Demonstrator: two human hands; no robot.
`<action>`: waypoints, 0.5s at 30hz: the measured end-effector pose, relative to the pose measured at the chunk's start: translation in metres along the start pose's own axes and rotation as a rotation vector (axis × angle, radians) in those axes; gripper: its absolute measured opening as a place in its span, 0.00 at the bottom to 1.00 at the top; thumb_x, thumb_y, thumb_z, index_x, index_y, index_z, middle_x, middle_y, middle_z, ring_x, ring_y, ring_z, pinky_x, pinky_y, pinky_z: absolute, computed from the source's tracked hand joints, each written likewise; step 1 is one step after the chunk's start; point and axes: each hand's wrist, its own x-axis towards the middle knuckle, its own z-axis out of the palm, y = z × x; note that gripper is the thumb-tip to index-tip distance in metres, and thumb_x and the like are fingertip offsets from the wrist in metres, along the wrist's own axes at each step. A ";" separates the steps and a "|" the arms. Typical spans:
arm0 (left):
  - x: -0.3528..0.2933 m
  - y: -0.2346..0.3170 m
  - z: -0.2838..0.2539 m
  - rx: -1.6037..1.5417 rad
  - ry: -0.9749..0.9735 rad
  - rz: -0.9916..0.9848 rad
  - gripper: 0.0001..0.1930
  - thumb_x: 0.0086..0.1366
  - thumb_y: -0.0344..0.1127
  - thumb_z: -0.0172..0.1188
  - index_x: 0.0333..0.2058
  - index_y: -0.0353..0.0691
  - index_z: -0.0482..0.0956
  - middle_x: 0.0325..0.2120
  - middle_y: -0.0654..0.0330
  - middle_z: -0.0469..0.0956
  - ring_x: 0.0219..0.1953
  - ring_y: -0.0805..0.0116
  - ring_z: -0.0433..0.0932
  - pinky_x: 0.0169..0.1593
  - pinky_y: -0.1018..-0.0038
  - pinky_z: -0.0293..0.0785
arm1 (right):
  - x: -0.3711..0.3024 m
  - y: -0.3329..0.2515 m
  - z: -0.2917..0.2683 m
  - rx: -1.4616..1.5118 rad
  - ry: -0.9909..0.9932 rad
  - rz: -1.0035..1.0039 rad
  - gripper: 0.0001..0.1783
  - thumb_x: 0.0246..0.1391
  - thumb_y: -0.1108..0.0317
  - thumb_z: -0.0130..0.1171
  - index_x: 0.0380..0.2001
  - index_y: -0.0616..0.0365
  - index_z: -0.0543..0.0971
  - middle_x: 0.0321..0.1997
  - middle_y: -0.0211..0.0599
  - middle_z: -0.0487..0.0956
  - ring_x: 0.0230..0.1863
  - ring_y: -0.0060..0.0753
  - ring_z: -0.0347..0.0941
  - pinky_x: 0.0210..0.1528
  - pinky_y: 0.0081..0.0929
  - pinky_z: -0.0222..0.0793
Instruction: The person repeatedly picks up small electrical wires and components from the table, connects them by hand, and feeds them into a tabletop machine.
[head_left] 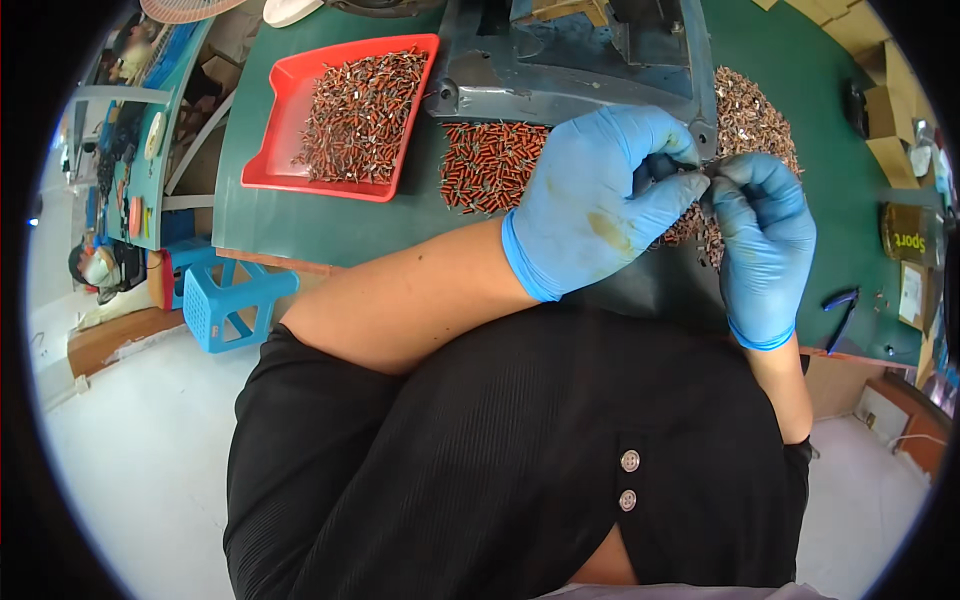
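Observation:
Both my hands wear blue gloves and meet over the green table, in front of a grey metal machine (480, 75). My left hand (605, 195) has its thumb and fingers pinched together, with a dark stain on the glove. Close against it, my right hand (765, 235) pinches too. Whatever lies between the fingertips is too small to make out. Beside my left hand spreads a pile of small orange-brown parts with metal ends (485, 165). Behind my right hand lies a heap of small copper-coloured metal pieces (750, 110), some of it reaching under my hands.
A red tray (285, 125) with many small orange-and-metal parts stands at the left. Blue-handled pliers (842, 315) lie near the right edge. Cardboard boxes (890, 120) and a roll of brown tape (908, 235) line the right side. A blue stool (235, 300) stands on the floor.

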 end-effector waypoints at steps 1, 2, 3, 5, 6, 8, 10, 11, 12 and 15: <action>-0.001 0.000 -0.002 -0.003 0.008 0.002 0.05 0.58 0.29 0.62 0.33 0.36 0.78 0.24 0.66 0.75 0.24 0.81 0.70 0.29 0.83 0.68 | -0.001 -0.002 0.001 -0.080 -0.027 0.050 0.07 0.52 0.84 0.54 0.35 0.65 0.74 0.34 0.30 0.75 0.34 0.16 0.69 0.40 0.14 0.67; 0.000 0.001 -0.004 0.039 0.001 0.059 0.06 0.57 0.29 0.63 0.33 0.36 0.78 0.24 0.65 0.75 0.23 0.81 0.70 0.28 0.83 0.68 | -0.002 -0.003 0.002 -0.159 -0.054 0.101 0.08 0.51 0.84 0.54 0.35 0.65 0.74 0.33 0.29 0.75 0.32 0.14 0.68 0.37 0.13 0.66; 0.001 -0.001 -0.005 0.079 -0.009 0.118 0.06 0.57 0.29 0.64 0.33 0.36 0.78 0.23 0.65 0.75 0.22 0.81 0.70 0.27 0.84 0.68 | -0.003 -0.002 -0.001 -0.206 -0.106 0.106 0.08 0.52 0.84 0.54 0.36 0.63 0.73 0.34 0.30 0.74 0.33 0.16 0.68 0.36 0.14 0.66; 0.000 -0.008 -0.005 0.040 -0.028 0.094 0.07 0.56 0.29 0.64 0.33 0.36 0.78 0.23 0.64 0.75 0.22 0.81 0.71 0.27 0.84 0.68 | -0.004 -0.005 0.000 -0.267 -0.103 0.152 0.08 0.52 0.84 0.54 0.36 0.63 0.73 0.33 0.29 0.74 0.30 0.14 0.67 0.32 0.13 0.64; -0.002 -0.011 -0.005 0.011 -0.055 0.065 0.07 0.56 0.29 0.65 0.32 0.36 0.78 0.23 0.64 0.75 0.22 0.81 0.71 0.27 0.84 0.68 | -0.004 -0.005 0.002 -0.317 -0.096 0.200 0.08 0.52 0.84 0.54 0.35 0.62 0.74 0.33 0.28 0.74 0.28 0.13 0.66 0.28 0.11 0.63; -0.005 -0.012 -0.006 0.029 -0.048 0.060 0.06 0.55 0.29 0.64 0.32 0.36 0.78 0.23 0.64 0.75 0.23 0.81 0.72 0.27 0.83 0.68 | -0.005 -0.006 0.006 -0.356 -0.106 0.161 0.09 0.52 0.83 0.54 0.36 0.61 0.74 0.31 0.25 0.73 0.25 0.10 0.64 0.24 0.10 0.59; -0.008 -0.014 -0.007 0.047 -0.045 0.050 0.06 0.55 0.29 0.64 0.31 0.36 0.78 0.23 0.64 0.76 0.24 0.82 0.72 0.27 0.83 0.68 | -0.008 -0.003 0.006 -0.263 -0.067 0.224 0.09 0.49 0.83 0.57 0.35 0.63 0.75 0.32 0.25 0.74 0.29 0.11 0.65 0.32 0.11 0.64; -0.009 -0.014 -0.009 0.070 -0.055 0.054 0.06 0.55 0.29 0.64 0.31 0.37 0.78 0.23 0.63 0.76 0.24 0.80 0.73 0.27 0.82 0.69 | -0.008 0.000 0.006 -0.263 -0.069 0.229 0.09 0.49 0.83 0.57 0.35 0.63 0.75 0.32 0.25 0.74 0.29 0.11 0.65 0.32 0.11 0.64; -0.009 -0.013 -0.011 0.094 -0.065 0.059 0.05 0.55 0.30 0.63 0.31 0.38 0.78 0.23 0.62 0.76 0.24 0.78 0.73 0.28 0.80 0.69 | -0.007 0.003 0.004 -0.234 -0.085 0.211 0.09 0.50 0.83 0.57 0.35 0.63 0.75 0.32 0.26 0.74 0.30 0.12 0.65 0.32 0.12 0.64; -0.008 -0.020 -0.042 0.521 -0.014 0.293 0.04 0.54 0.31 0.62 0.29 0.41 0.78 0.25 0.57 0.77 0.28 0.59 0.76 0.34 0.71 0.72 | -0.007 0.013 -0.004 -0.197 -0.131 0.179 0.09 0.52 0.82 0.52 0.36 0.61 0.73 0.34 0.27 0.74 0.31 0.12 0.65 0.32 0.12 0.63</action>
